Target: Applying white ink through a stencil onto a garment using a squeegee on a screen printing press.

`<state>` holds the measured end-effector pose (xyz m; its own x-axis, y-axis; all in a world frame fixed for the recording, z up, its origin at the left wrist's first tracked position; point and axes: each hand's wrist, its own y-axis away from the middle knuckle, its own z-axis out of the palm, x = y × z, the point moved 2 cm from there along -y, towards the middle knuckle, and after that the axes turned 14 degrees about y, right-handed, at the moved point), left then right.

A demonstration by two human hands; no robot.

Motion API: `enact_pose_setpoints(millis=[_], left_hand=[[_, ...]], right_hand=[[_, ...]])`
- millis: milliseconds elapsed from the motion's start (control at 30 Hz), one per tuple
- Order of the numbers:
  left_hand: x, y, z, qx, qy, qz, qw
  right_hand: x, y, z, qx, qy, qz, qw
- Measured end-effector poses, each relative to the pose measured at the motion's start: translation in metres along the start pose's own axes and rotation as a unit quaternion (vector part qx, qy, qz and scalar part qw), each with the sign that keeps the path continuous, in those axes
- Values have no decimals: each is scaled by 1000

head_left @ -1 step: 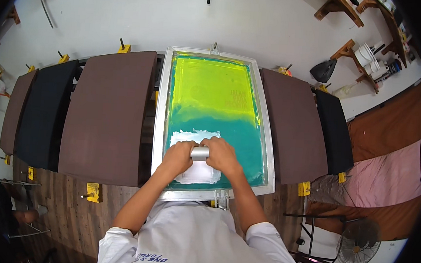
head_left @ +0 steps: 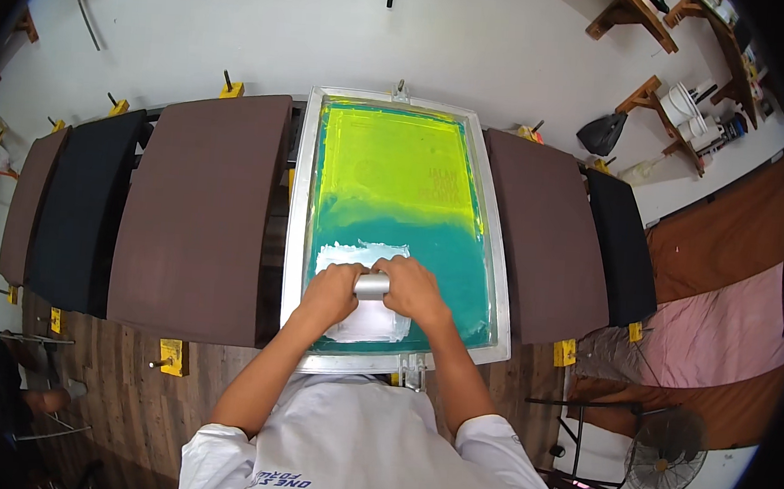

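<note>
Centrally, screen point(head_left: 298, 229): metal-edged; slim gap to the left brown board point(head_left: 198, 222), right brown board point(head_left: 546, 246) just beside.
White paint point(head_left: 364, 322): toward the near edge, free green surface rightward.
Left hand point(head_left: 332, 290), right hand point(head_left: 410, 287): curled closed around a bar point(head_left: 372, 286).
Bar: over the paint.

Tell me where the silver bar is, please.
In the head view, the silver bar is just below centre, over the white patch, gripped by the left hand and right hand.
</note>
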<state>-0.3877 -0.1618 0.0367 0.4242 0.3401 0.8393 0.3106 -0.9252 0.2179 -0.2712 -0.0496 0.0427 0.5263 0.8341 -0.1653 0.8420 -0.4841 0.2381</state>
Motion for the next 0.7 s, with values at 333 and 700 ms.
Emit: enact_pose_setpoints(millis=[333,700], left_hand=[[-7,82,44,18,21,50,998],[-3,13,4,34,-3,36,999]], right_hand=[[-23,87,23,12,-51,-21,998],[-8,13,-5,1,-10,-15,1000]])
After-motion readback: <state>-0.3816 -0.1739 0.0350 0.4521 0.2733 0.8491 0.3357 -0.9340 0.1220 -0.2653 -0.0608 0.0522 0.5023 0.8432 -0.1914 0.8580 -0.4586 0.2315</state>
